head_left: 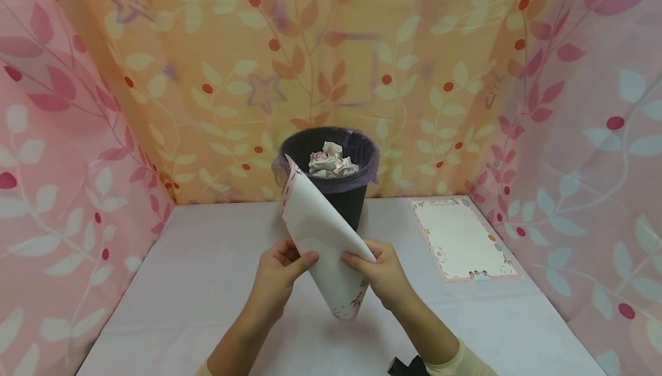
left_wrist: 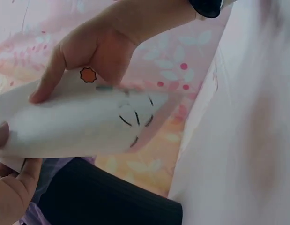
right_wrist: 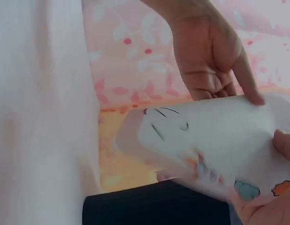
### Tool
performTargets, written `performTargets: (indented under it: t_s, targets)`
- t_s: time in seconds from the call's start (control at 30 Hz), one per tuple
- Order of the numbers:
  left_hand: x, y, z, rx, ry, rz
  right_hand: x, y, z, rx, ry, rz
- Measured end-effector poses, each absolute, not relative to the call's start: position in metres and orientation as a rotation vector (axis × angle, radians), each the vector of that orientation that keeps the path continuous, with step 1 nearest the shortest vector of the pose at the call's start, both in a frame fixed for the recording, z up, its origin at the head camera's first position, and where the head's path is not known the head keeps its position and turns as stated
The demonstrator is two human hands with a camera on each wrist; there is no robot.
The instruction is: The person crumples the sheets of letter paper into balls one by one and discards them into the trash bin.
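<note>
Handling of a border-printed stationery sheet point(head_left: 323, 232), seen from the head camera. At the centre of the frame, we see the sheet bent over on itself, its upper corner overlapping the liner's left rim in the picture; we cannot tell whether they touch. The left hand point(head_left: 279, 272) pinches the sheet's left side, thumb on the near face and fingers curled behind; the right hand point(head_left: 385, 275) pinches the folded right side in the same way. We judge the step in hand to be folding or rolling the sheet; the next move would call for both thumbs to keep their hold while the hands draw the paper tighter.

By count, we find two hands; two uncrumpled sheets, one held and one flat stationery sheet point(head_left: 462, 241) at the right of the frame, on the one white tabletop point(head_left: 207, 284); one dark ribbed wastebasket point(head_left: 357, 203) behind the held sheet, with one purple bin liner point(head_left: 364, 177); and, inside it, crumpled paper point(head_left: 332, 160), whose separate pieces we cannot count.
</note>
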State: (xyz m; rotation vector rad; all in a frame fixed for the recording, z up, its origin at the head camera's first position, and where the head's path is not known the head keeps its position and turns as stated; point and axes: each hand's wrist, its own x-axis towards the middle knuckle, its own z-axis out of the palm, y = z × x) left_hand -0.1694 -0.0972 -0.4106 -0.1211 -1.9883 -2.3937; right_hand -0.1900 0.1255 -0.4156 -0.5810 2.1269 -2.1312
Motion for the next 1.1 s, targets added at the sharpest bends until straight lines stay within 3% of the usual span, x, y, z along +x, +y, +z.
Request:
performTargets:
  t_s: [0.37, 0.77, 0.93, 1.1]
  targets:
    - [-0.173, -0.115, -0.403, -0.137, -2.167, -2.177, -0.193, 0.144, -0.403, -0.965, 2.258, -1.869]
    - [-0.174, -0.118, -0.41, -0.523, -2.055, -2.128, -0.198, 0.146, -0.4, -0.829, 2.156, -2.174]
    - [-0.169, -0.114, -0.412, -0.613, -2.041, -1.871, -0.196, 0.147, -0.399, -0.931, 2.266, -2.222]
    - [-0.166, -0.116, -0.409, -0.631, -2.081, -1.907, -0.196, 0.154, -0.396, -1.018, 2.318, -2.111]
